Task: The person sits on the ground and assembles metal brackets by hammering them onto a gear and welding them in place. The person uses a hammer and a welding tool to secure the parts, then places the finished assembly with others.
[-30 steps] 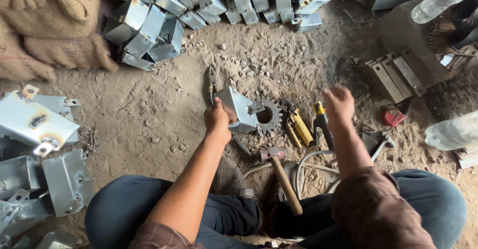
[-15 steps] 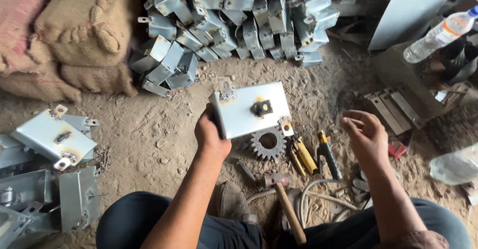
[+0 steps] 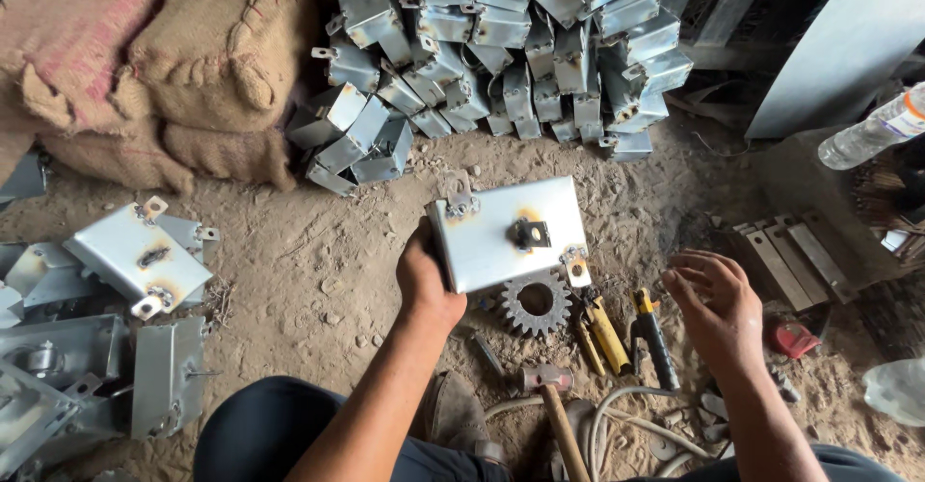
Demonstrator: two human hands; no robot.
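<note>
Brown and pinkish cloth sacks (image 3: 145, 68) lie piled in the upper left. A clear plastic bottle (image 3: 872, 130) with a pale label lies at the right edge.

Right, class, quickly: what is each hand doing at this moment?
Left hand: closed on the edge of the metal box, holding it up.
Right hand: open, empty, fingers spread above the tools.

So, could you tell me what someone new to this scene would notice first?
Probably the shiny metal box at centre, gripped by its left edge in the left hand just above a toothed gear lying on the dirt. The right hand hovers open and empty to the right, above yellow-handled tools. Behind, a big heap of similar metal boxes fills the top, with burlap sacks at upper left.
</note>
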